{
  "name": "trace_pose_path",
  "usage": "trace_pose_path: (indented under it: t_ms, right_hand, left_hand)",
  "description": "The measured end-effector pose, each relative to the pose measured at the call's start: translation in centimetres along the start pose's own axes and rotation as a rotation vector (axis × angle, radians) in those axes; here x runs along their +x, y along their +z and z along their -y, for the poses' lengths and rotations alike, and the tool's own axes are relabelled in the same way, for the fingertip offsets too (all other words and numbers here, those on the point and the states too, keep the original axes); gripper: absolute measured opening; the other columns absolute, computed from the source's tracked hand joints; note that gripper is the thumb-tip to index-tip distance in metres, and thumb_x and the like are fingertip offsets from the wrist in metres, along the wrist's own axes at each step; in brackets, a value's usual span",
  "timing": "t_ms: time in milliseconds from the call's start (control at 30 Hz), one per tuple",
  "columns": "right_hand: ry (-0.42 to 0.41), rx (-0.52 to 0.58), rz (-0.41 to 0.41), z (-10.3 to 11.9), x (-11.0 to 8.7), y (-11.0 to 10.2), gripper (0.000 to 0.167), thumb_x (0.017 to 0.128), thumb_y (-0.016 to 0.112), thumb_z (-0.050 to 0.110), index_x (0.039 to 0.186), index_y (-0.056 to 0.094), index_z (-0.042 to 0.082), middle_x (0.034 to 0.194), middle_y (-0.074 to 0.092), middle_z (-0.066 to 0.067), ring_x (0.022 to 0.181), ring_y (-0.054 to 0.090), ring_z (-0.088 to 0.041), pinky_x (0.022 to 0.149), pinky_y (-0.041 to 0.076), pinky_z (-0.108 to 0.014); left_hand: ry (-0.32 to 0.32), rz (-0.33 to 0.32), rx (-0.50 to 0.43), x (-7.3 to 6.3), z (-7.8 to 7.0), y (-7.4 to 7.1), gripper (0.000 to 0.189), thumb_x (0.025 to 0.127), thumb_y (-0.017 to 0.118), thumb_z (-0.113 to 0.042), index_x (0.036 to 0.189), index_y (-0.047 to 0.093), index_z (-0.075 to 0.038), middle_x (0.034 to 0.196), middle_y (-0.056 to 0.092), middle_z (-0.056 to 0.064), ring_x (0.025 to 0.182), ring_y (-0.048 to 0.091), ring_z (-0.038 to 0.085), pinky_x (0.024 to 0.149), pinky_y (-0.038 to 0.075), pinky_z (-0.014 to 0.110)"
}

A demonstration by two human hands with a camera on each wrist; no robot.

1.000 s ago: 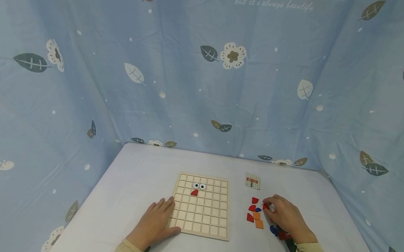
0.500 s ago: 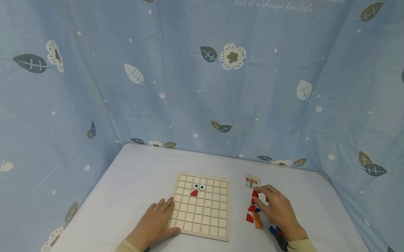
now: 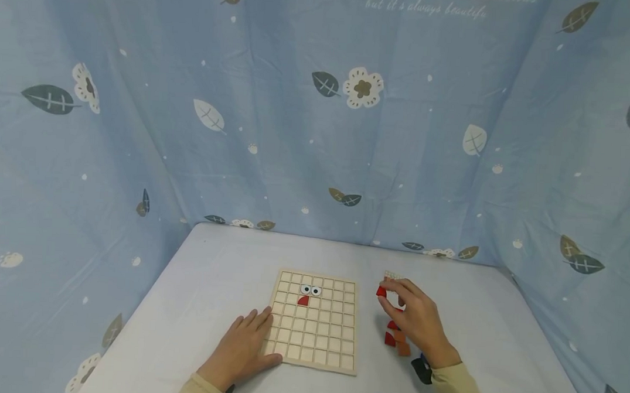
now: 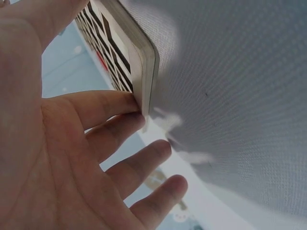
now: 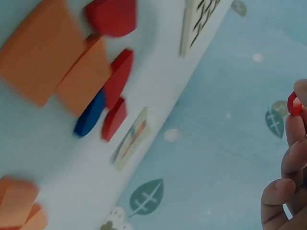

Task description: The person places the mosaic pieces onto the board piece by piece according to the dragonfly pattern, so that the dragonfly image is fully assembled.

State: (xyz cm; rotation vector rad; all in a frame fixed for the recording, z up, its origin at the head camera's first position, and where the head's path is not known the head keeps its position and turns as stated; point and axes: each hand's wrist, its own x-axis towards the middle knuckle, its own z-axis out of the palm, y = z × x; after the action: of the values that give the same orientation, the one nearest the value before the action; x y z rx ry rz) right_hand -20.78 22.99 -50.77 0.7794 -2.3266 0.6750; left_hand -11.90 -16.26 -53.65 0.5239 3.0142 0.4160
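My right hand [image 3: 415, 315] pinches a small red piece [image 3: 382, 291] between thumb and fingertips, raised off the table between the grid board and the pattern card. That red piece [image 5: 293, 104] also shows at the right edge of the right wrist view. My left hand [image 3: 242, 346] rests against the left side of the wooden grid board [image 3: 318, 367], fingers spread. In the left wrist view its fingertips touch the board's edge [image 4: 144, 62]. Two white eye pieces [image 3: 311, 290] sit in cells of the board, with a red quarter-round piece [image 3: 303, 301] just below.
Right of the board lie orange squares [image 3: 403, 348], more red pieces [image 3: 390, 339] and a blue piece [image 5: 89, 115]. A pattern card [image 3: 391, 275] is partly covered by my right hand. A patterned blue curtain [image 3: 297, 131] rises behind the white table [image 3: 227, 269].
My right hand has carried the red piece from the loose pile up and left toward the board, passing over the pattern card. My left hand and the board have stayed put.
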Motion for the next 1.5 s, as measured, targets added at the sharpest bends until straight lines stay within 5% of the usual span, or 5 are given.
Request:
trace_pose_path:
  t_ms: [833, 1233, 1500]
  right_hand:
    - [-0.057, 0.191, 0.006, 5.3, 4.2, 6.0, 0.036, 0.084, 0.084, 0.018, 0.118, 0.073, 0.018, 0.11, 0.067, 0.007, 0.071, 0.051, -0.009, 0.056, 0.038, -0.017]
    - [-0.036, 0.28, 0.116, 6.3, 5.9, 7.8, 0.03, 0.089, 0.081, 0.024, 0.117, 0.074, 0.015, 0.107, 0.067, 0.006, 0.071, 0.049, -0.008, 0.056, 0.041, -0.018]
    - [0.016, 0.208, 0.25, 6.2, 6.3, 8.0, 0.03, 0.089, 0.081, 0.027, 0.117, 0.075, 0.017, 0.104, 0.067, 0.01, 0.07, 0.049, -0.006, 0.057, 0.044, -0.019]
  left_hand:
    - [0.012, 0.011, 0.008, 0.1, 0.0, -0.3, 0.092, 0.086, 0.068, -0.065, 0.145, 0.051, 0.004, 0.155, 0.043, 0.019, 0.139, 0.042, 0.046, 0.111, 0.036, 0.063]
    - [0.009, -0.004, 0.002, 0.2, 0.3, -0.1, 0.092, 0.086, 0.069, -0.064, 0.144, 0.052, 0.005, 0.154, 0.044, 0.02, 0.138, 0.042, 0.046, 0.111, 0.036, 0.063]
    - [0.012, -0.003, -0.003, 0.1, 0.2, 0.0, 0.091, 0.087, 0.069, -0.063, 0.144, 0.052, 0.005, 0.155, 0.044, 0.019, 0.139, 0.042, 0.046, 0.111, 0.035, 0.063]
